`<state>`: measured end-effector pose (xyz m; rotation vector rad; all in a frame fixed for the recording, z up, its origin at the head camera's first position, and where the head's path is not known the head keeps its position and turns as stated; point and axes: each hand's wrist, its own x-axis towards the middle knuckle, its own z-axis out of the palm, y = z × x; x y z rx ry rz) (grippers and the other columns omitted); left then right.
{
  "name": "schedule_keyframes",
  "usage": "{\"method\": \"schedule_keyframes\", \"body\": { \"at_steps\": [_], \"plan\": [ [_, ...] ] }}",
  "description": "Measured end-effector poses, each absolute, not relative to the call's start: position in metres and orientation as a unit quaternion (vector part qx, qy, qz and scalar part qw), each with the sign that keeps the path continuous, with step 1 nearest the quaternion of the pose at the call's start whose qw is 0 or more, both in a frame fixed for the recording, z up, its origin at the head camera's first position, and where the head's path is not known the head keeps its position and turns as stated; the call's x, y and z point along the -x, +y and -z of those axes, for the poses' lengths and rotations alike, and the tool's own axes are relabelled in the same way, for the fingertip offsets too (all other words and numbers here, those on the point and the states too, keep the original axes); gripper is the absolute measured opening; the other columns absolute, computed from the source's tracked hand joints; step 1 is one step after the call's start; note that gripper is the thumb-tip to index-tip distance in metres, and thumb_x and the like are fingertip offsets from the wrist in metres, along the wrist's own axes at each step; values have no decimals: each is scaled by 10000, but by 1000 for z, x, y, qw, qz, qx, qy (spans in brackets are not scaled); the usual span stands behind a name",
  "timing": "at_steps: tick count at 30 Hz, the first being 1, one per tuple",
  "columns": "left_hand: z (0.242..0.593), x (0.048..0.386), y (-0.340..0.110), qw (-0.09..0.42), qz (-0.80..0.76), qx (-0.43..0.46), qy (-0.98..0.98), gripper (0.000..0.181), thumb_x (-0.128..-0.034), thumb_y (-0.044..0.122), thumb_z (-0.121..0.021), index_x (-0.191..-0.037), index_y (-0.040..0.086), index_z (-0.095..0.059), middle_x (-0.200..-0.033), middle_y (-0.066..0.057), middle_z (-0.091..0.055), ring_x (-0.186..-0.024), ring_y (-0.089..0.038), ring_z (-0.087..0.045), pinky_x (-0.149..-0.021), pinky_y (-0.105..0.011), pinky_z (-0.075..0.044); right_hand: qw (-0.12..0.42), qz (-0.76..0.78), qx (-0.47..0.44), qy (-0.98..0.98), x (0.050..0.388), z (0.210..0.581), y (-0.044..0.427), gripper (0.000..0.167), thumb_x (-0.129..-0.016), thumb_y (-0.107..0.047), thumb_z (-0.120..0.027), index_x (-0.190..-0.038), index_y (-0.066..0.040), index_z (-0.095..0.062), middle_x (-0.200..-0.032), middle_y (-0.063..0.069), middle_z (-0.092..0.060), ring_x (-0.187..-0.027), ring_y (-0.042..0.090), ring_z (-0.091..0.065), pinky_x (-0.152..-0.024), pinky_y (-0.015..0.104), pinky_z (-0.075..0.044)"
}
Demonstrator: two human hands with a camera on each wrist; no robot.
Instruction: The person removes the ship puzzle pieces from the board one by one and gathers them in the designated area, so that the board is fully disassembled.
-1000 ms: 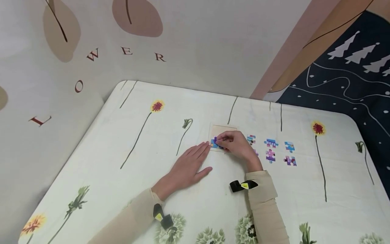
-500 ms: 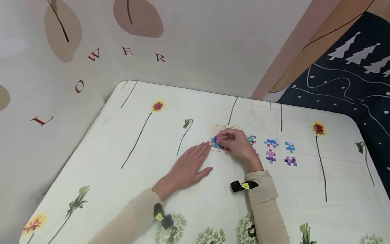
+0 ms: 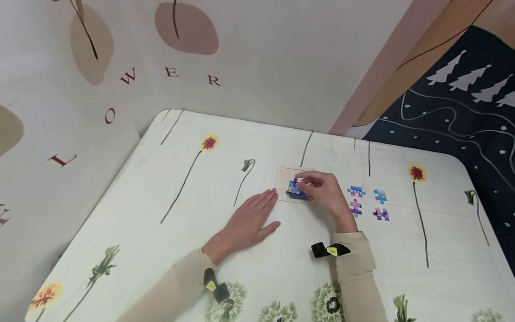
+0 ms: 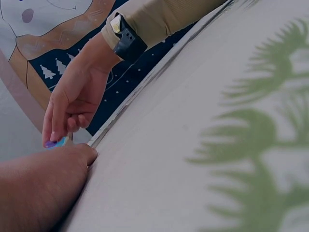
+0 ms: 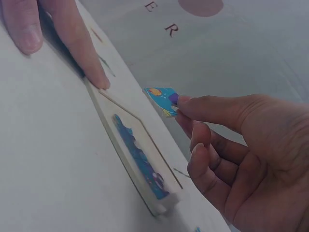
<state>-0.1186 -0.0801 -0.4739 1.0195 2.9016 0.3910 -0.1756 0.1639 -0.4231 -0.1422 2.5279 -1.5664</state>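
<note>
Right hand: the right hand [image 3: 323, 192] is pinching one thin blue-and-purple puzzle piece [image 5: 161, 100] by its edge, thumb and finger nearly closed, other fingers curling inward.
Held piece: it is hanging in the air over the shallow pale square tray [image 3: 285, 174], at about 11 o'clock from the blue-and-purple strip of puzzle pieces [image 3: 298, 196], which is lying on the tray's 6 o'clock side.
Left hand: the left hand [image 3: 247, 223] is resting flat with straight fingers and is gripping nothing; its fingertips seem to be touching the tray edge at 8 o'clock.
Slip risk: the pinch is covering only a small margin, so the piece could be turning or dropping.
Strip risk: a piece coming down crookedly could be pushing the strip apart.
Tray risk: the left hand is steadying one side only, so hard pressing could be shifting the tray.
Sleeve risk: four cardboard-looking multicoloured loose pieces [image 3: 356, 191] are lying on the white floral desk [image 3: 225, 179] toward 3 to 4 o'clock; the beige right sleeve [image 3: 356, 268] could be sweeping them.
</note>
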Motion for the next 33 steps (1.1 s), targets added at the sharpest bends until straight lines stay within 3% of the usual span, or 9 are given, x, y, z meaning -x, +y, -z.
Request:
{"method": "schedule_keyframes", "body": {
  "at_steps": [8, 14, 22, 27, 33],
  "plan": [
    [475, 117, -79, 32, -125, -326, 937, 761, -1088, 533, -396, -1629, 17, -252, -1707, -90, -217, -1583, -222, -166, -1274, -382, -172, 80, 513, 52, 853, 163, 427, 183, 266, -991, -134, -719, -1243, -52, -747, -959, 131, -696, -684, 289, -590, -560, 283, -498],
    [480, 118, -80, 18, -128, -329, 935, 748, -1090, 513, -407, -1618, 0, -274, -1697, -106, -245, -1577, -232, -195, -1272, -383, -180, 89, 508, 61, 855, 149, 428, 205, 260, -1000, -96, -695, -1241, -8, -735, -896, 170, -679, -637, 206, -559, -549, 295, -491],
    [480, 118, -82, 5, -137, -331, 934, 746, -1087, 505, -430, -1612, -5, -288, -1691, -110, -263, -1573, -236, -210, -1269, -388, -191, 103, 494, 66, 861, 130, 429, 236, 238, -985, -87, -711, -1201, 8, -744, -725, 127, -617, -601, 157, -524, -539, 280, -473],
    [480, 119, -82, 6, -137, -331, 934, 744, -1090, 506, -418, -1616, 0, -280, -1695, -105, -251, -1576, -228, -197, -1272, -379, -178, 105, 480, 66, 868, 123, 430, 249, 213, -983, -83, -712, -1175, -3, -757, -755, 111, -638, -600, 132, -509, -524, 262, -437],
    [480, 120, -82, 4, -139, -335, 932, 744, -1090, 504, -419, -1618, 0, -274, -1698, -104, -243, -1578, -229, -188, -1273, -383, -177, 115, 483, 66, 865, 117, 427, 257, 213, -972, -81, -725, -1166, 2, -754, -924, 129, -730, -645, 111, -543, -532, 255, -453]
  ]
}}
